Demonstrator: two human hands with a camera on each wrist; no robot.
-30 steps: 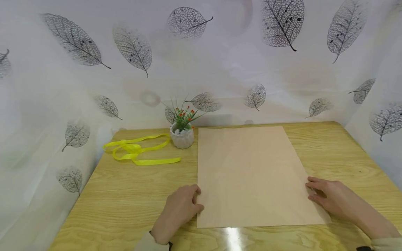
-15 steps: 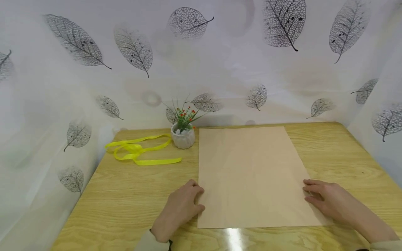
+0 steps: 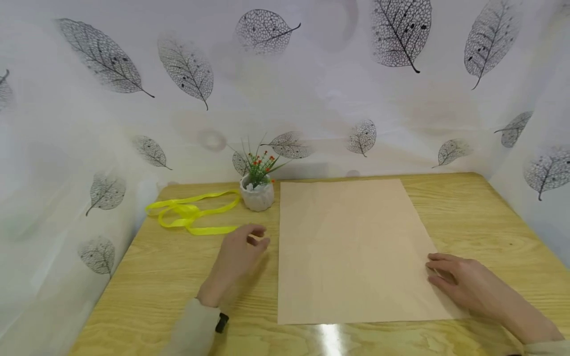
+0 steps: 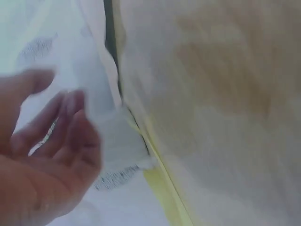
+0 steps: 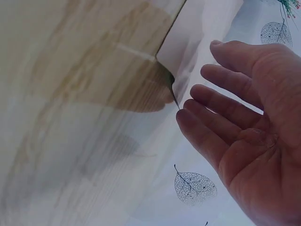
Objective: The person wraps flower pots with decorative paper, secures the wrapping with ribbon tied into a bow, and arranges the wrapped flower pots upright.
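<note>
A large sheet of light brown paper (image 3: 347, 252) lies flat on the wooden table. My right hand (image 3: 472, 282) rests at the sheet's lower right edge, its fingertips over the margin. In the right wrist view the fingers of that hand (image 5: 249, 117) are extended, with nothing in them. Left of the sheet, my left hand (image 3: 242, 249) is apart from the paper, fingers loosely bent around nothing. A yellow ribbon (image 3: 191, 212) lies in loose loops at the back left, and the left hand overlaps its free end in the head view. The left wrist view shows the hand (image 4: 61, 146) blurred.
A white pot with green stems and small red flowers (image 3: 257, 195) stands at the back, between ribbon and paper. Behind the wooden table (image 3: 178, 277) hangs a white curtain with a leaf print (image 3: 320, 99), which also closes off both sides.
My left hand has let go of the paper's left edge and moved up and left toward the ribbon. The right hand has slid slightly inward along the right edge.
</note>
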